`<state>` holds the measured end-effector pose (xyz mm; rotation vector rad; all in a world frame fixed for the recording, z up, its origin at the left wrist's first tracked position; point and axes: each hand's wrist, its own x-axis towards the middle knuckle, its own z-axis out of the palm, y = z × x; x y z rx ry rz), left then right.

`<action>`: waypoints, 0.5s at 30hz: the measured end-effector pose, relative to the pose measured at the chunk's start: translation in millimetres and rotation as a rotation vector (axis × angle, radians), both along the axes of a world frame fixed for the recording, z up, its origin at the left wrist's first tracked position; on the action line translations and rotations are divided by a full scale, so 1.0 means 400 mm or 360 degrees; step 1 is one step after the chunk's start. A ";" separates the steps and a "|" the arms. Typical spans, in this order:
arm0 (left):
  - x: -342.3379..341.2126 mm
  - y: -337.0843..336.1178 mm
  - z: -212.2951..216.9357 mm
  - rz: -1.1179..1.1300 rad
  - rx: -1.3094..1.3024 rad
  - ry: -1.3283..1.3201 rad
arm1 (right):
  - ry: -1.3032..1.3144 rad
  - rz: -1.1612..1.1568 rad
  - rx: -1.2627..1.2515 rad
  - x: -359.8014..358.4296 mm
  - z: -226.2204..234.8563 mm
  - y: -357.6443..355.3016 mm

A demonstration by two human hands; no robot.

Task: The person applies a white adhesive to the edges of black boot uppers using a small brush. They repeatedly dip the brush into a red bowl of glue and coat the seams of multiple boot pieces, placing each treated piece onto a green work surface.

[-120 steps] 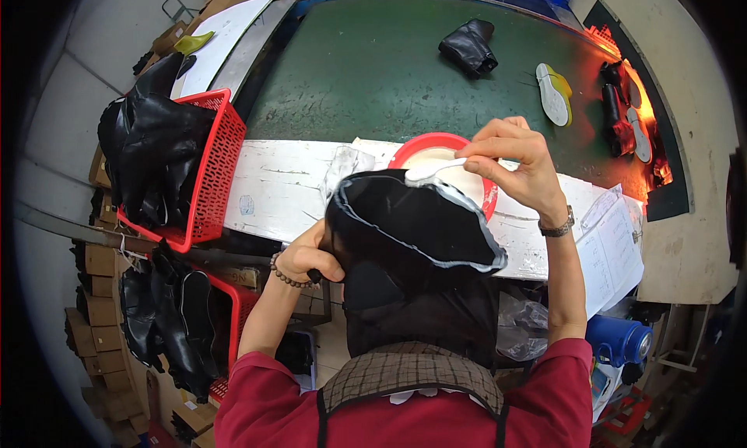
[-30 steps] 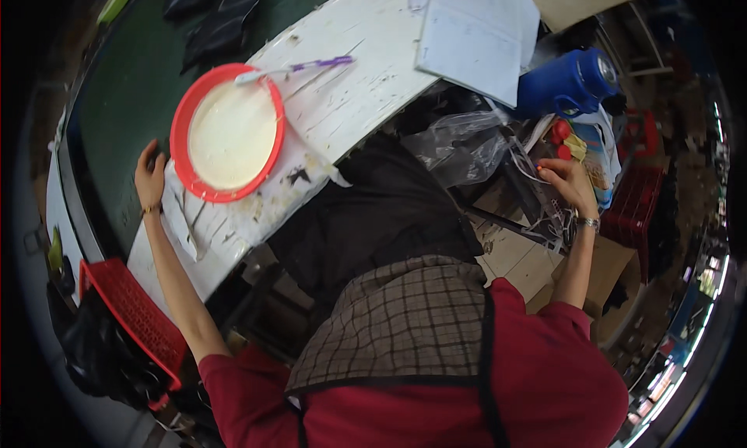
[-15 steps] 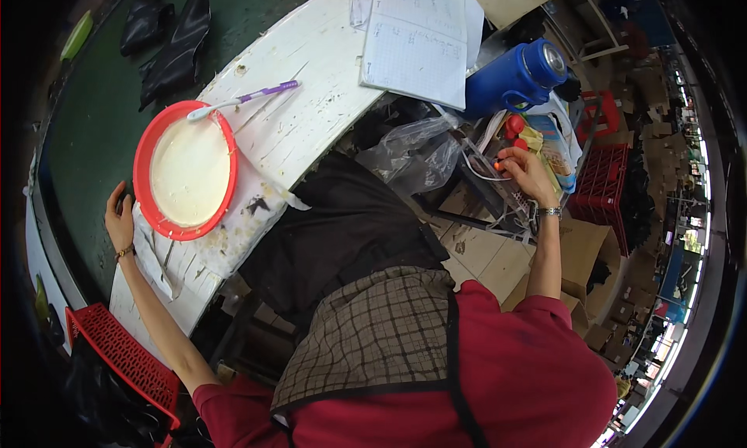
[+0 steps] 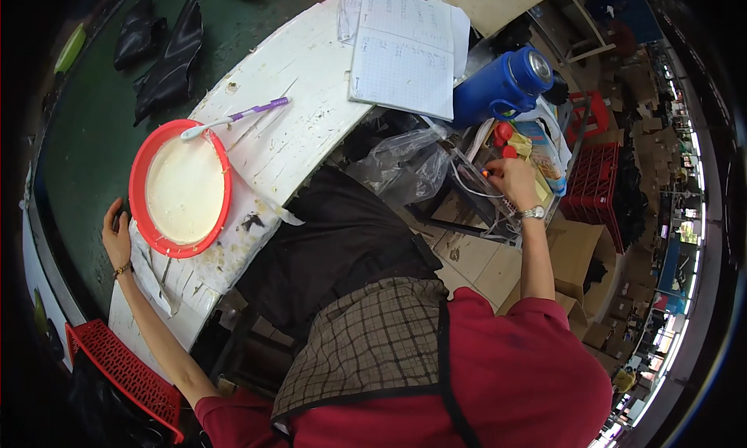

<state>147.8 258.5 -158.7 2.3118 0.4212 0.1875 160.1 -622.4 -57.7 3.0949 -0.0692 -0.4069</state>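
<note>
right hand (image 4: pixel 513 179) has reached the red buttons (image 4: pixel 504 130); left hand (image 4: pixel 117 236) stays put.

One red basin (image 4: pixel 138 185) of cream-coloured paste sits on the white bench, with one purple-handled brush (image 4: pixel 233 119) across its far rim. Far right lies one open notebook (image 4: pixel 405 55), beside one blue flask (image 4: pixel 506 82). Two black leather pieces (image 4: pixel 159 47) lie far left. There are two red crates: one (image 4: pixel 117 370) near left, one (image 4: pixel 595 179) right.
</note>
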 end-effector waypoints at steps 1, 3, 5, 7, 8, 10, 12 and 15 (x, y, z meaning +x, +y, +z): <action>0.000 0.005 -0.001 -0.0003 -0.0005 0.0000 | -0.0009 0.0007 -0.0118 -0.003 -0.020 0.005; -0.002 0.010 -0.007 -0.0010 0.0000 -0.0017 | -0.0044 0.0013 -0.0241 -0.001 -0.030 0.005; 0.001 0.010 -0.015 -0.0026 -0.0001 -0.0067 | -0.0118 -0.0036 -0.0215 -0.001 -0.010 -0.010; -0.005 0.016 -0.018 -0.0036 0.0010 -0.0075 | -0.0207 -0.0096 -0.0087 -0.006 0.031 -0.012; -0.011 0.019 -0.016 -0.0028 0.0019 -0.0069 | -0.0211 -0.0143 -0.0037 0.000 0.054 -0.012; -0.009 0.015 -0.018 -0.0018 -0.0003 -0.0051 | -0.0226 -0.0255 0.0045 0.009 0.094 -0.025; -0.011 0.016 -0.014 0.0020 -0.0044 -0.0026 | -0.0318 -0.0296 0.0367 0.018 0.109 -0.028; -0.009 0.015 -0.012 -0.0024 -0.0005 -0.0050 | -0.0716 -0.0088 0.1096 0.051 0.113 0.008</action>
